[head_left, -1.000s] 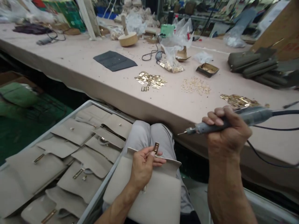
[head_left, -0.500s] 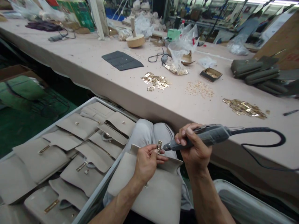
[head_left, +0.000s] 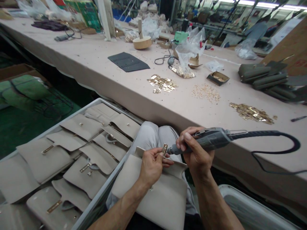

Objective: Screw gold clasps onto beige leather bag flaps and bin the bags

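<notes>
Gold plate: the small gold-toned plate (head_left: 164,149) stands up at the fingertips of the left hand, by the edge of the flap (head_left: 176,168).
Left hand: the left hand (head_left: 151,166) pinches the plate between thumb and fingers, the other fingers spread below it.
Driver: the grey powered driver (head_left: 213,139) points from the right hand toward the plate; its tip is at or just beside it, and contact cannot be told.
Right hand: the right hand (head_left: 197,147) is wrapped around the driver's body, with the cord (head_left: 266,133) looping away beyond it.
Beige bag: the bag (head_left: 165,201) lies on the lap, under and nearer the body than the left hand.
Slip risk: a tip pressed off-centre could skid from the narrow plate, scratching it or nicking the fingers so close behind.
Twist risk: a light pinch may let the plate turn with the driver, or drop; the soft flap gives little backing.
Cord risk: a snag at the table edge could tug the tool askew.
Crate: to the left hand's left, the crate (head_left: 104,188) holds more beige bags.
Table: ahead of both hands, the table (head_left: 124,95) carries a pile of gold fittings (head_left: 251,113).
</notes>
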`<state>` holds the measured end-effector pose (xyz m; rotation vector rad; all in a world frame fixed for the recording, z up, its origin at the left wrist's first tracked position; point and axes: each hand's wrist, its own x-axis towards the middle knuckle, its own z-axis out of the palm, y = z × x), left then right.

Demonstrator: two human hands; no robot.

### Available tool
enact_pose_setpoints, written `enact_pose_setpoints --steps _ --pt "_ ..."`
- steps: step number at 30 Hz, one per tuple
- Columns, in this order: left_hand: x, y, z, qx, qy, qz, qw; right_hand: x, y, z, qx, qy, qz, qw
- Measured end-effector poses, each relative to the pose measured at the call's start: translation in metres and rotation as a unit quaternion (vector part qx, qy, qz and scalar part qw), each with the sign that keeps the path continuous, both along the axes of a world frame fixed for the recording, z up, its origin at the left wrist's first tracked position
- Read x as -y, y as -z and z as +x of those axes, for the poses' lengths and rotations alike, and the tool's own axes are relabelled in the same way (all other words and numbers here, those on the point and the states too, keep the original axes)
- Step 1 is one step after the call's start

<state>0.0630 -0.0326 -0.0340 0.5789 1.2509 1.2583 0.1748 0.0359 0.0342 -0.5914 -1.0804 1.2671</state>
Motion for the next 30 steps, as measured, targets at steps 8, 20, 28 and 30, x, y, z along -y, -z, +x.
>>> enact_pose_setpoints --steps 8,20,28,30 --pt "-0.001 0.006 0.0 0.002 0.011 -0.001 1.0 -0.005 -0.002 -0.003 0.08 -0.097 0.008 0.992" --pt "0.001 0.004 0.0 0.014 0.004 0.026 1.0 -0.016 -0.009 -0.012 0.131 -0.179 -0.026 0.975" --pt "0.003 0.004 0.001 0.014 0.001 0.024 1.0 -0.025 -0.011 -0.014 0.151 -0.23 -0.023 0.961" --pt "0.004 0.005 0.001 0.003 0.012 0.029 0.999 -0.026 -0.012 -0.014 0.159 -0.253 -0.021 0.954"
